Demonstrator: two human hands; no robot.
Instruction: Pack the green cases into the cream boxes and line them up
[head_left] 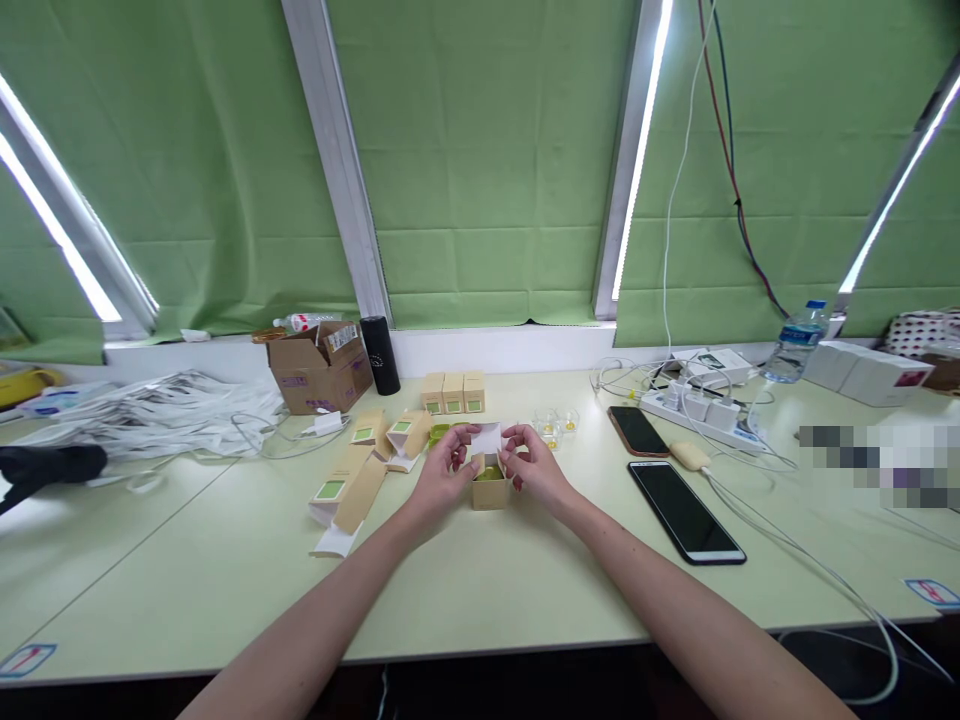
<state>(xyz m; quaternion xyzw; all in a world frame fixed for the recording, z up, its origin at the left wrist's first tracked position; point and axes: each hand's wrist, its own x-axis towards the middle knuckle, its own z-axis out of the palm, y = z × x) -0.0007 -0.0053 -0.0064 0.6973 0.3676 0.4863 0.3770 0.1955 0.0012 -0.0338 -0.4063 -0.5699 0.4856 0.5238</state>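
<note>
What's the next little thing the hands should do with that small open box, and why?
Probably fold the white flap down over the small box. The flap stands up at the back, something yellow-green shows inside, and the left hand and right hand are right at the open top.

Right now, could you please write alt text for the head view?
A person's left hand and right hand touch a small open tan cardboard box on a pale table; green-labelled tan boxes lie left, two dark-screened phones right.
</note>
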